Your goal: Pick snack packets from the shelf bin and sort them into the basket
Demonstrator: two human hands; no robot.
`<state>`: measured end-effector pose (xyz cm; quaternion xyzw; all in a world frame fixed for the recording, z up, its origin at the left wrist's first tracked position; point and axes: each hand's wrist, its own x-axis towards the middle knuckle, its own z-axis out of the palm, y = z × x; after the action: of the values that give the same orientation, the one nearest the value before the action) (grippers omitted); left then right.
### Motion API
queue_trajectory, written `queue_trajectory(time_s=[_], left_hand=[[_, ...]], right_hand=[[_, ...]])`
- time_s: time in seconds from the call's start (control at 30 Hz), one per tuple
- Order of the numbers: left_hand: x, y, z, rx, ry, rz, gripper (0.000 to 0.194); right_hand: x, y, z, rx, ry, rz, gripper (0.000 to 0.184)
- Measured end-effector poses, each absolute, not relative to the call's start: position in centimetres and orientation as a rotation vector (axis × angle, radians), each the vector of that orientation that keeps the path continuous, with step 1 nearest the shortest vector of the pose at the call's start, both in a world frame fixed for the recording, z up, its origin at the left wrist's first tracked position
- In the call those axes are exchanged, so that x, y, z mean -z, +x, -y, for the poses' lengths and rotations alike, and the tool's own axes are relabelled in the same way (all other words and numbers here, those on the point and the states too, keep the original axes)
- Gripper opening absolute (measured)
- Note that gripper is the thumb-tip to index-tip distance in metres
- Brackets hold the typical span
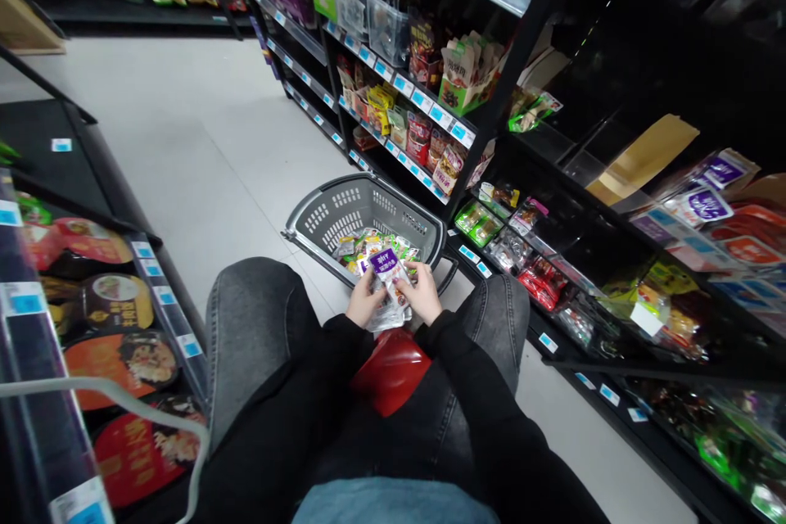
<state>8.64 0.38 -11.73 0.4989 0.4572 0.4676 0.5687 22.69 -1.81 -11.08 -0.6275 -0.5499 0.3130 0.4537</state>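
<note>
Between my knees, a small purple-and-white snack packet (388,268) is held up in front of me. My left hand (367,299) grips its left side and my right hand (421,293) its right side, fingers closed. Beneath it show more silvery packets, partly hidden by my hands; I cannot tell how many. Just beyond my hands a grey shopping basket (319,217) stands on the floor, with several colourful snack packets (350,246) in its bottom. A shiny red object (391,372) lies below my wrists, between my thighs.
Shelves with bagged snacks (419,139) and price tags stand ahead and to the right. A rack with a cardboard flap (644,157) and hanging packets is at right. Bowl-shaped food packs (119,364) fill the left shelf, where a pale cable (123,397) crosses. Tiled floor (178,123) stretches ahead left.
</note>
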Motion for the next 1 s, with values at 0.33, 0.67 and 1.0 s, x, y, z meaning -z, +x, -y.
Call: queue_trajectory(time_s=[0.33,0.67,1.0], left_hand=[[11.4,8.6,-0.1,-1.123,1.128,-1.044,0.051],[9.7,8.7,-0.3,-1.259,0.66,-0.945,0.109],[10.3,8.3,-0.8,-1.283,0.636,-0.943,0.112]], right_hand=[[12.1,23.9,1.1,-1.331,-1.26,0.704,0.033],[12.1,26.0,0.9,-0.797,-1.641,0.851,0.009],[12.8,23.1,1.2,-0.996,-1.518,1.102,0.021]])
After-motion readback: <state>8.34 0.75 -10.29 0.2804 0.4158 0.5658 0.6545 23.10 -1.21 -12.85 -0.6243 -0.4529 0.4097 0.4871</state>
